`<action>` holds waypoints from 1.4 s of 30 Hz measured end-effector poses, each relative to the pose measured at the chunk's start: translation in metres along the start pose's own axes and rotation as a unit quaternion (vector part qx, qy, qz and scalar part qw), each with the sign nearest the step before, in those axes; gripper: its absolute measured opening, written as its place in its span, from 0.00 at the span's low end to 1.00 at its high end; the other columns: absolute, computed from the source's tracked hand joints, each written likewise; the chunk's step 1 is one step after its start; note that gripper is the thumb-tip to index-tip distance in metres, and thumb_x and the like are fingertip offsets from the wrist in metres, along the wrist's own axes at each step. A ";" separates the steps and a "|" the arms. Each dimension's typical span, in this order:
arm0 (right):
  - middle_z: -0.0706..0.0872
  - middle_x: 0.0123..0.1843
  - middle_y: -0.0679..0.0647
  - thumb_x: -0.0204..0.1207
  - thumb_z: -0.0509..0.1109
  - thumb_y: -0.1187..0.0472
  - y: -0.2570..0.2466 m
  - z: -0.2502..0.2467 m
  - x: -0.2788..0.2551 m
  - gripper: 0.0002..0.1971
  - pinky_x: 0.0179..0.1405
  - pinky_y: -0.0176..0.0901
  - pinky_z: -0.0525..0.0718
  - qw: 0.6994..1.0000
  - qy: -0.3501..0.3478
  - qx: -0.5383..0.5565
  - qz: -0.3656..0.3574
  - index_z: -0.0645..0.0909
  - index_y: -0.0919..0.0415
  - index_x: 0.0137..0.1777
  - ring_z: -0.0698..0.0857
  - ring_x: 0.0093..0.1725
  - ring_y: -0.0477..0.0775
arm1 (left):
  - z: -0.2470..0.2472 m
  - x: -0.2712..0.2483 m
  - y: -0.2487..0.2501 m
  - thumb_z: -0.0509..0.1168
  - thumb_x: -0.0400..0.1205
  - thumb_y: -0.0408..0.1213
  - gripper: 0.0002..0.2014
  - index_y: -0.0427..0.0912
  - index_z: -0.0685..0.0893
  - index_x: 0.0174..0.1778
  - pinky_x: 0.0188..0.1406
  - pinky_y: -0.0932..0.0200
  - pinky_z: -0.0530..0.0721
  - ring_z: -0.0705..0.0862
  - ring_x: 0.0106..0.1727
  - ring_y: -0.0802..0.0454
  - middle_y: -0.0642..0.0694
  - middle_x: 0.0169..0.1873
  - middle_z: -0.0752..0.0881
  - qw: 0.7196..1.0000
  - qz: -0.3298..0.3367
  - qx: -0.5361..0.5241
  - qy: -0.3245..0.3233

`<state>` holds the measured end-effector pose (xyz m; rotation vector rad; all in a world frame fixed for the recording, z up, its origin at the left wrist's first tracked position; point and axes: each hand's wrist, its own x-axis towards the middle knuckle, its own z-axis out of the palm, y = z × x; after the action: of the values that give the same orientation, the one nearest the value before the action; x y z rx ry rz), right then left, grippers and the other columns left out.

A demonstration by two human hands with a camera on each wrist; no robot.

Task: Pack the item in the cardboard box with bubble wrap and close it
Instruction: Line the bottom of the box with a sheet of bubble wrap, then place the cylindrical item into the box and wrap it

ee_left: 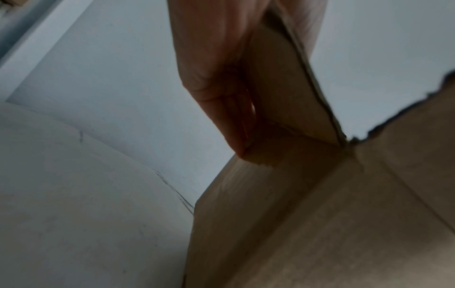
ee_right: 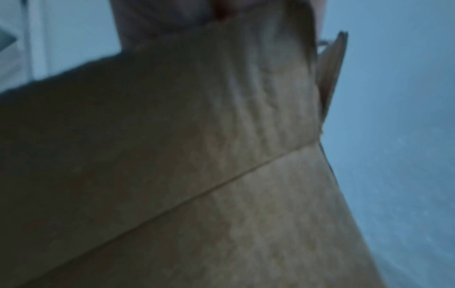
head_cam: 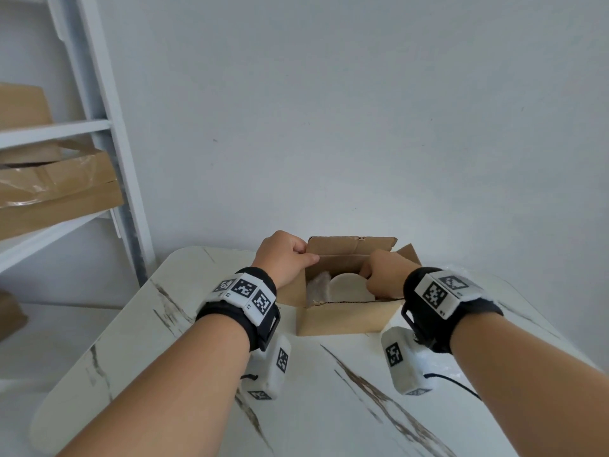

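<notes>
- Cardboard box is seen on the marble-patterned table, open at the top, with its near wall just below both hands.
- A round, pale item is seen inside the box, directly under the curled fingers of the right hand; whether it is gripped or only pressed cannot be told, since the fingertips are hidden in the head view and the right wrist view is blurred.
- Crinkled bubble wrap is seen beside the item, between the two hands.
- The left side flap is pinched by the left hand, thumb on the inner face and fingers curled behind it, and is held upright.
- Beyond the fingers, the far flap stands raised and another flap leans outward on the right.
- The packing step is judged to be in hand: the item is being seated, and the box is not yet closed.
- Next, the right hand would need to be withdrawn, wrap tucked over the item, and the flaps folded inward.
</notes>
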<state>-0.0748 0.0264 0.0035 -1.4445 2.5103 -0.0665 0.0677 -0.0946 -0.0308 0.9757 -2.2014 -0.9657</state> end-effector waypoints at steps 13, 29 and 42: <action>0.76 0.32 0.53 0.75 0.63 0.67 -0.008 0.011 0.005 0.14 0.37 0.41 0.77 0.994 0.054 -0.096 -0.020 0.69 0.58 0.28 0.79 0.39 0.56 | -0.010 0.007 0.014 0.72 0.77 0.43 0.23 0.44 0.69 0.21 0.26 0.61 0.67 0.71 0.25 0.53 0.49 0.22 0.72 0.989 -0.041 0.141 -0.025; 0.87 0.50 0.53 0.74 0.60 0.66 0.056 -0.021 -0.013 0.13 0.42 0.43 0.75 0.927 0.354 0.117 0.034 0.82 0.58 0.55 0.79 0.45 0.55 | 0.022 -0.001 0.061 0.65 0.80 0.50 0.23 0.51 0.76 0.72 0.70 0.47 0.75 0.78 0.69 0.47 0.48 0.69 0.80 0.976 0.065 0.208 0.018; 0.80 0.69 0.54 0.78 0.66 0.46 0.104 0.069 0.002 0.25 0.64 0.48 0.80 0.991 0.058 0.000 0.120 0.75 0.56 0.72 0.77 0.69 0.56 | 0.026 -0.007 0.066 0.65 0.76 0.62 0.32 0.55 0.72 0.76 0.73 0.49 0.71 0.75 0.73 0.50 0.54 0.74 0.77 0.968 0.067 0.239 -0.041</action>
<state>-0.1475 0.0835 -0.0803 -1.1575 2.7592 -0.1083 0.0270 -0.0473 0.0042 0.9835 -2.5977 -0.4232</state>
